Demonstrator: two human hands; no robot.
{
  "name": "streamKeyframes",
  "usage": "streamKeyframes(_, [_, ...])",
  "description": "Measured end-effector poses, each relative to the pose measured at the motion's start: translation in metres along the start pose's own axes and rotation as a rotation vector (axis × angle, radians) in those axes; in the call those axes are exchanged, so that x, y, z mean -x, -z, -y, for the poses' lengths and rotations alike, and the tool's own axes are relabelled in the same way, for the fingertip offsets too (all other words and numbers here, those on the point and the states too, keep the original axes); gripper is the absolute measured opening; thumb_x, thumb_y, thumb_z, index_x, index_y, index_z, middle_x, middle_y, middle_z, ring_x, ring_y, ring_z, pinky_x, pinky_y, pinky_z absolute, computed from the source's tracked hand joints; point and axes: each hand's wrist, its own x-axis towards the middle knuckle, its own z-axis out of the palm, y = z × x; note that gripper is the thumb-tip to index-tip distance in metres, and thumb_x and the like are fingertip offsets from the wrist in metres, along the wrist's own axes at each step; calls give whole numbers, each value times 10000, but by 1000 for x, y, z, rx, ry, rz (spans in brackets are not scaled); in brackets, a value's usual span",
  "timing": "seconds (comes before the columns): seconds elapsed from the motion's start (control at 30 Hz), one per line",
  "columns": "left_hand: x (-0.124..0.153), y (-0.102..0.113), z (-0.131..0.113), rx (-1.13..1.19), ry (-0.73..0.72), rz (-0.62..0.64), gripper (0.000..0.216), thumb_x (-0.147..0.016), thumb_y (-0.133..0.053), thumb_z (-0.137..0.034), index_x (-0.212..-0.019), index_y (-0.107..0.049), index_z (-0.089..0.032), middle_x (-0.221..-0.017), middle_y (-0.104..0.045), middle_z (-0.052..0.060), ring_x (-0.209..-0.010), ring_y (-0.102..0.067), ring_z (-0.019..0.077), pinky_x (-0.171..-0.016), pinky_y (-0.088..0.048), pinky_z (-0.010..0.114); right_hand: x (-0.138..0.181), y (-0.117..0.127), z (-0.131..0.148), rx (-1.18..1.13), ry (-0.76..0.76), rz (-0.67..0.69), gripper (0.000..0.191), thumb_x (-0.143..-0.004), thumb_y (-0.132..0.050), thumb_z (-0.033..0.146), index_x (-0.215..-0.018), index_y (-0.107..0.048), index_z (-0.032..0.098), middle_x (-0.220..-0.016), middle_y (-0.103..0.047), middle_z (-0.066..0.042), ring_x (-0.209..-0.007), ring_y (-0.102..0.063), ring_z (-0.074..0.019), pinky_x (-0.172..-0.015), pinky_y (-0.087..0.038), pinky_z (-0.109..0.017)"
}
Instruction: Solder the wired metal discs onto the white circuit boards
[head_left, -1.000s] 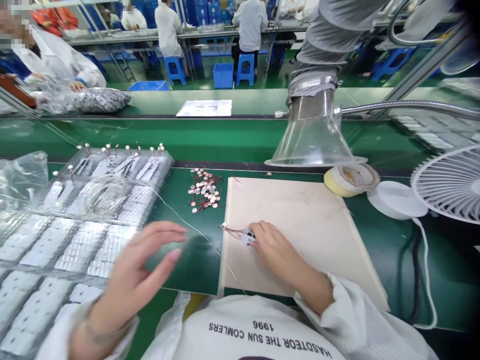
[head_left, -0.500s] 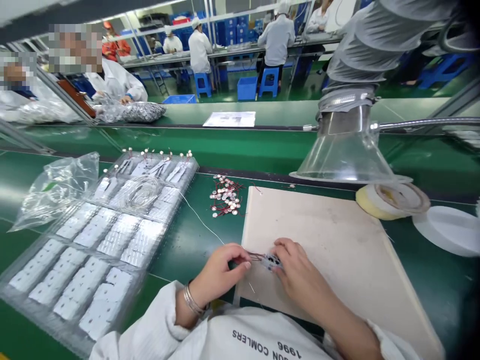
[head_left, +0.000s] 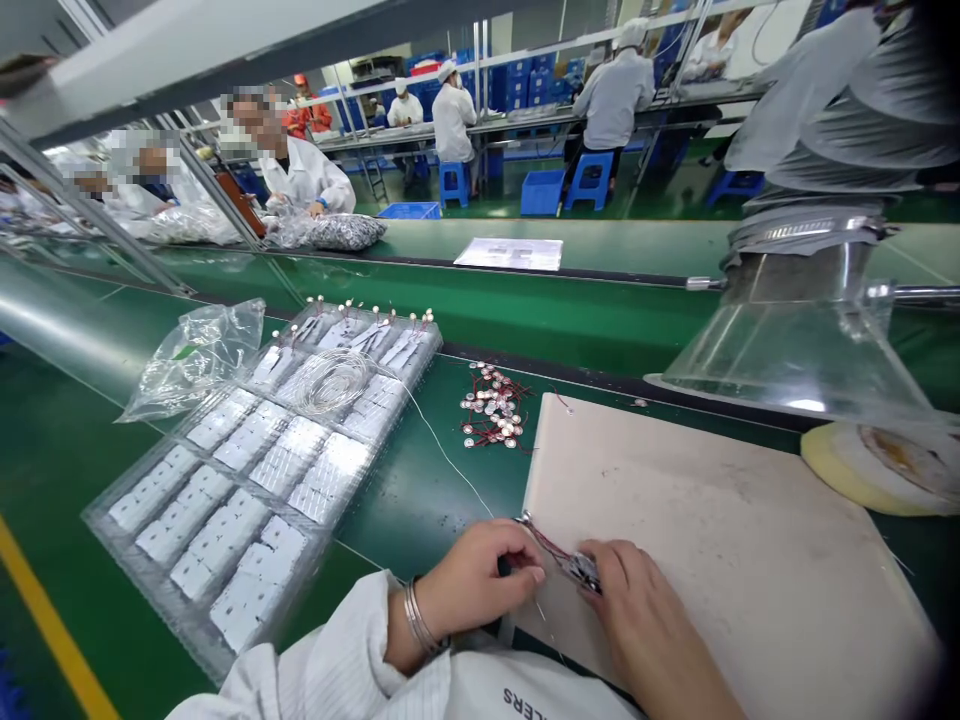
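Pinching the wired part (head_left: pixel 583 571), your right hand (head_left: pixel 646 615) likely steadies it; your left hand (head_left: pixel 480 578) curls, its hold unclear

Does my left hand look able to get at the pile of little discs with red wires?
Probably yes: only green tabletop and a thin wire appear to lie between the left hand and the pile.

Upside-down "LERS" (head_left: pixel 525 704) on white clothing (head_left: pixel 480 684)
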Motion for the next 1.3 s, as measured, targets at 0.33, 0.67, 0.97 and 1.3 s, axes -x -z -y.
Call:
streamKeyframes(0.33, [-8, -23, 2, 367, 38, -89, 525, -719, -804, -448, -1109, -624, -145, -1098, -647, 137, -1003, -636, 267, -857, -511, 379, -41, 25, 6, -655, -477, 105, 348, -955, -452, 447, -1233, -456, 237, -1146, -666, -83, -1009, -681, -221, -840, -584, -339])
streamKeyframes(0.67, [-3, -28, -3, 1424, 265, -283, 413, -692, -838, -407, -989, -654, -188, -1049, -707, 65, -998, -683, 227, -937, -521, 368, -76, 51, 53, -493, 9, -74, 514, -914, -513, 300, -1416, -415, 245, -1380, -508, -130, -1262, -551, -266, -993, -550, -430])
streamKeyframes(0.97, [65, 138, -39, 731, -110, -725, 383, -754, -795, -518, -919, -604, -230, -629, -464, -63, -558, -482, 77, -577, -509, 198, -46, 65, -12, -285, -139, -241, 295, -947, -478, 498, -1138, -600, 309, -1085, -697, -53, -918, -713, -226, -637, -614, -316])
streamKeyframes(1.3, [12, 335, 4, -617, 484, -988, 318, -945, -622, -370, -1159, -610, -135, -1134, -638, 76, -976, -646, 217, -835, -573, 405, -9, 49, -41, -309, -309, -186, 297, -920, -519, 514, -1102, -627, 306, -989, -731, -12, -761, -729, -165, -572, -595, -222])
